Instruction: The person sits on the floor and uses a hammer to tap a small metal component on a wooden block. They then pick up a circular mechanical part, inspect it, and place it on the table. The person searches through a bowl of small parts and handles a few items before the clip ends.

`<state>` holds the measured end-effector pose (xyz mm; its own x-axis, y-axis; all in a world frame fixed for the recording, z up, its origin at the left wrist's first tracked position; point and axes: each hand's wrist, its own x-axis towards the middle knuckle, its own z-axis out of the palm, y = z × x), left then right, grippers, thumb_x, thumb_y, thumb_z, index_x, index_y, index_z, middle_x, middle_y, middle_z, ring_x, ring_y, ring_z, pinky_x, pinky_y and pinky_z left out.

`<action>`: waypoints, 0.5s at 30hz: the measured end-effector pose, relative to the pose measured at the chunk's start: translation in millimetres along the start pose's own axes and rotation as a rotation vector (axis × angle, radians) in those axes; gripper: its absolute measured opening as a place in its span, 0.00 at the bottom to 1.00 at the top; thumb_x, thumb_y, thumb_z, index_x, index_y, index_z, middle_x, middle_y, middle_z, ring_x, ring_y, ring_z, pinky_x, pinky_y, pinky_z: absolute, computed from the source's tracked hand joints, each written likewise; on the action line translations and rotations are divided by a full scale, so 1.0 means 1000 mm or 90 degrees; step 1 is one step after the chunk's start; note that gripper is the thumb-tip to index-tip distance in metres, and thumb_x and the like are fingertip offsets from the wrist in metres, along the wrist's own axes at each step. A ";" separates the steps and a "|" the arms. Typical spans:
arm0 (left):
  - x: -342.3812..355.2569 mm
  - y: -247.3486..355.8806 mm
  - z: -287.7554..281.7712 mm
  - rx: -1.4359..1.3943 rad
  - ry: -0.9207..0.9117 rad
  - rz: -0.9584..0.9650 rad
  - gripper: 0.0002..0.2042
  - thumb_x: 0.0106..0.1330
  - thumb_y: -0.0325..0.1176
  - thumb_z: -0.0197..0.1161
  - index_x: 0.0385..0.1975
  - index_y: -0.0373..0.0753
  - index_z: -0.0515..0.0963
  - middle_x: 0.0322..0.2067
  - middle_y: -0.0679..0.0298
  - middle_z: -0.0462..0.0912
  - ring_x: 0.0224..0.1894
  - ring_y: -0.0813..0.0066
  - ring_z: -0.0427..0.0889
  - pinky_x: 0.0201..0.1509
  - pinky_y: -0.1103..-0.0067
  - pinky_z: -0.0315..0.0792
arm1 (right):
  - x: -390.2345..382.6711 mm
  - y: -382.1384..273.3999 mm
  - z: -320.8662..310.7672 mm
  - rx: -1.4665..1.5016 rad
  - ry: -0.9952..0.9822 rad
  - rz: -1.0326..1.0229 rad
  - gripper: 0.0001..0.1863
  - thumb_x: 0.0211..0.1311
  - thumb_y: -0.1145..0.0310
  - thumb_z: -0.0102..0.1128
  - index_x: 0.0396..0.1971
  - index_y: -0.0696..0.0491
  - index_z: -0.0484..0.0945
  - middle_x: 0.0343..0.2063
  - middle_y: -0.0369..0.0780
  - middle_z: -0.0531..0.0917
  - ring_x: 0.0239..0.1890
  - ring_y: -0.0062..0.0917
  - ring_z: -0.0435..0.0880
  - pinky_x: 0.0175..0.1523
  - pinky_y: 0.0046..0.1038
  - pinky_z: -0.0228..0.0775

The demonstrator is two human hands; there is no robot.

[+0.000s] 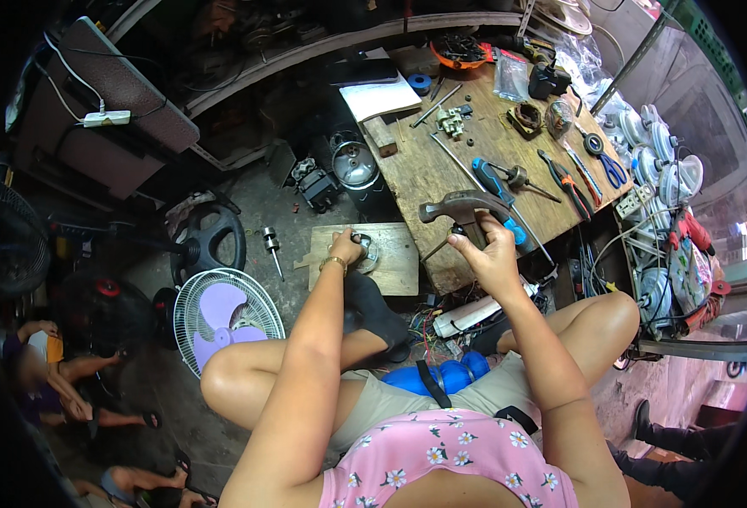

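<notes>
My left hand [343,249] is closed on a silver metal part [365,257] lying on a square wooden board [397,284] low in front of me. Raised at the right, over the bench edge, my right hand [486,252] grips a claw hammer [446,206] along with a thin dark rod [437,249] that points down toward the left. Behind them on the wooden workbench [420,178] lie a blue-handled screwdriver [487,176], pliers [564,182], blue scissors [612,169], a long rod and small metal parts.
A fan with purple blades [225,330], a steering wheel [225,233], a motor [314,186] and a metal canister [355,165] surround the board. Loose wires lie below the bench. Plastic-wrapped parts [661,178] fill the right. Seated people [52,372] are at lower left, another person's legs [669,440] at lower right.
</notes>
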<state>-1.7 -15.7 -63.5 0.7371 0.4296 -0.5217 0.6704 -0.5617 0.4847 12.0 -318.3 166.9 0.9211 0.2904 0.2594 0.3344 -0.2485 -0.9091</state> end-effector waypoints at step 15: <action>0.003 -0.020 -0.014 -0.052 -0.089 -0.070 0.40 0.51 0.36 0.76 0.66 0.35 0.67 0.60 0.51 0.75 0.62 0.58 0.75 0.66 0.73 0.67 | 0.004 -0.001 0.024 0.022 -0.050 -0.009 0.18 0.50 0.67 0.73 0.37 0.65 0.82 0.35 0.48 0.87 0.37 0.32 0.87 0.45 0.31 0.75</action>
<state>-11.1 6.8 -64.7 0.6441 0.3798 -0.6640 0.7550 -0.4547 0.4724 10.8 -294.3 160.7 0.8974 0.3661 0.2464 0.3385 -0.2129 -0.9166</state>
